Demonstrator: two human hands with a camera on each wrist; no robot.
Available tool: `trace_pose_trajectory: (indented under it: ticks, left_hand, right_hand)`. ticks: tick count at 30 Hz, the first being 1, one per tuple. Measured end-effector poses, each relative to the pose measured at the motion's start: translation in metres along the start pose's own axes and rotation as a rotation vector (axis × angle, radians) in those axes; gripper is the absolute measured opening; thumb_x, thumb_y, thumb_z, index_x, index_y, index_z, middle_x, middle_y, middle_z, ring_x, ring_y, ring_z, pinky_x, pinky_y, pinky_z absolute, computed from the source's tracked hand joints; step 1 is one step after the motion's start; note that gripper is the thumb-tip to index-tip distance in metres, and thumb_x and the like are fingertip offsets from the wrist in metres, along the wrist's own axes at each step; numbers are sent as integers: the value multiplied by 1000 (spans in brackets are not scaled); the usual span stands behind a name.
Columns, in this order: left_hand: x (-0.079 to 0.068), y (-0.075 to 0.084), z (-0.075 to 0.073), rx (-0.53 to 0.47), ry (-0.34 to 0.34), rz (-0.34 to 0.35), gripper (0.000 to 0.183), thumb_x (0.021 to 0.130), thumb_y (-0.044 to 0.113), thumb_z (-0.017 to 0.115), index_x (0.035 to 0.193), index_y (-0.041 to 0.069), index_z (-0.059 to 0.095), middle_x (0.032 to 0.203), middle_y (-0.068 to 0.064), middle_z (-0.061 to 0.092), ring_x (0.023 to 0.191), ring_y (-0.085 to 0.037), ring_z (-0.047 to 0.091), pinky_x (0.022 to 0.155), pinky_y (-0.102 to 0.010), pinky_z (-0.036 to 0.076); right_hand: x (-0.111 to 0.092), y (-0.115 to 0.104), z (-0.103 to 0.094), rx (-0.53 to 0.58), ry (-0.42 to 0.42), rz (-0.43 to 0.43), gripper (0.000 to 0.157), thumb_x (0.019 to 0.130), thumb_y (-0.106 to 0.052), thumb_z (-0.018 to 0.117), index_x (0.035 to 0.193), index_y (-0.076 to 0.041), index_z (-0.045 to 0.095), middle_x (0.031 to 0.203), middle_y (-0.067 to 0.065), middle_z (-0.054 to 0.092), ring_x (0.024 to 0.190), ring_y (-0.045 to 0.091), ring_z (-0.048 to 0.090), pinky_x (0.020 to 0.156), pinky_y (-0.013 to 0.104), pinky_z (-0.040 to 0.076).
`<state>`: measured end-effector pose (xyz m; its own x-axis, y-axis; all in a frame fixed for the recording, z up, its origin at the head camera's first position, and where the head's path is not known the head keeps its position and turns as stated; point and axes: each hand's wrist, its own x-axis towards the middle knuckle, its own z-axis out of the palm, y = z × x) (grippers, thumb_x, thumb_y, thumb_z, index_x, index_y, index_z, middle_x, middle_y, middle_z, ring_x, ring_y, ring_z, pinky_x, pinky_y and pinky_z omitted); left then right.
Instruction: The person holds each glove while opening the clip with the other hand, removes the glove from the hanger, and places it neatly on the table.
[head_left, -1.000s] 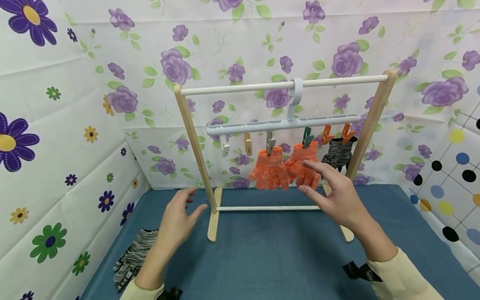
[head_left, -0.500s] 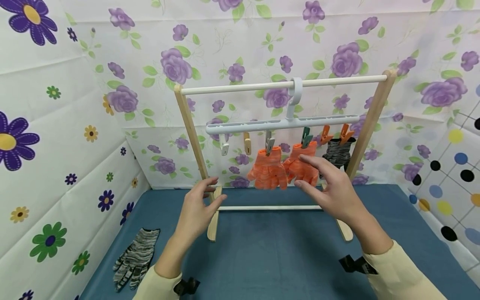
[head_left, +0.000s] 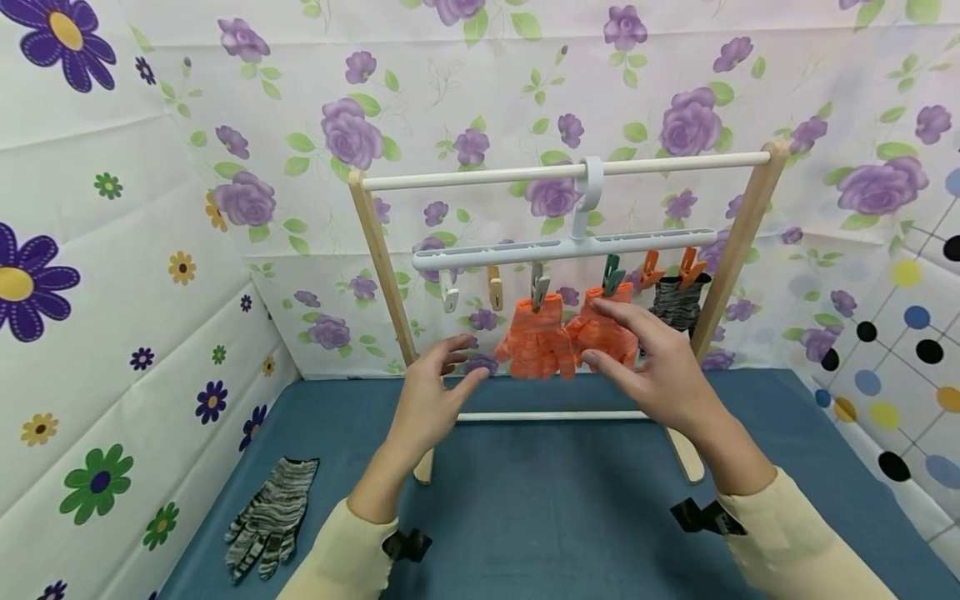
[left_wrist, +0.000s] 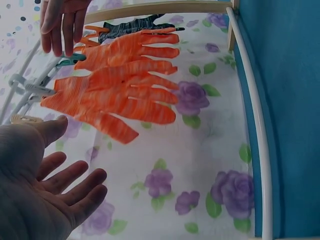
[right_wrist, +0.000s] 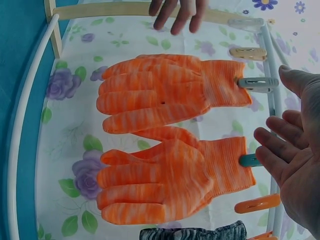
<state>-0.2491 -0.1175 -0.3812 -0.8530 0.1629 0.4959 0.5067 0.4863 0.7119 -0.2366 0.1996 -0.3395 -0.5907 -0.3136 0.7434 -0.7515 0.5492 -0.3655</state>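
Note:
Two orange gloves hang side by side from a white hanger (head_left: 510, 252). A grey clothespin (head_left: 539, 287) grips the cuff of the left orange glove (head_left: 537, 342), and a green clothespin (head_left: 612, 276) grips that of the right orange glove (right_wrist: 175, 175). My right hand (head_left: 663, 375) is in front of the right glove, thumb and fingers spread apart and holding nothing. To the left of the gloves, my left hand (head_left: 429, 400) is raised with loosely bent fingers and nothing in it. The left wrist view shows its palm below the left orange glove (left_wrist: 120, 95).
The hanger hooks over a wooden rack's white top rod (head_left: 465, 177). White (head_left: 449, 292), yellow (head_left: 495, 289) and orange clothespins (head_left: 651, 271) hang along it. A black-grey glove (head_left: 677, 302) is pinned at right; another black-grey glove (head_left: 273, 517) lies on the blue cloth at left.
My left hand has moved right and up, from beside the rack's left leg toward the orange gloves. My right hand has shifted slightly left. The gloves hang as before.

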Motion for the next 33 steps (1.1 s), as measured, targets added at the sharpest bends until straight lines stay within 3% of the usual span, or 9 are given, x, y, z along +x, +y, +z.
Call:
trace_pose_trajectory:
  ticks: [12,16,22,27,33]
  left_hand:
    - [30,5,28,-117,-65,12,53,103,32,75,149,9,60,146,-9,64,130,-32,64,104,-54,52]
    - [39,6,35,-197,-88,11,53,103,32,74,150,10,59,142,-8,66,128,-28,65,106,-54,52]
    - [48,6,45,-281,-115,23,49,103,27,74,147,8,62,124,-7,72,104,-21,69,88,-42,60]
    - [50,4,49,-326,-127,18,38,104,22,73,139,6,68,114,-6,75,90,-22,67,76,-31,57]
    - [50,4,50,-349,-136,15,28,106,21,70,128,4,72,106,-9,76,86,-29,68,72,-35,57]
  right_hand:
    - [9,-1,2,8,-7,-24,69,89,-4,87,152,-7,57,145,9,64,135,29,60,106,57,50]
    - [12,-2,3,-7,-1,-32,70,88,-5,88,151,-7,58,144,9,65,132,30,62,104,56,51]
    - [16,-1,5,1,-8,-24,69,89,-6,87,151,-5,58,146,9,64,133,29,61,102,56,53]
    - [18,-2,7,35,-21,-12,67,91,-7,86,151,-6,57,147,11,63,135,31,59,105,57,50]
    - [23,-1,11,49,-24,-20,67,91,-8,86,152,-6,57,149,10,61,135,31,59,107,54,49]
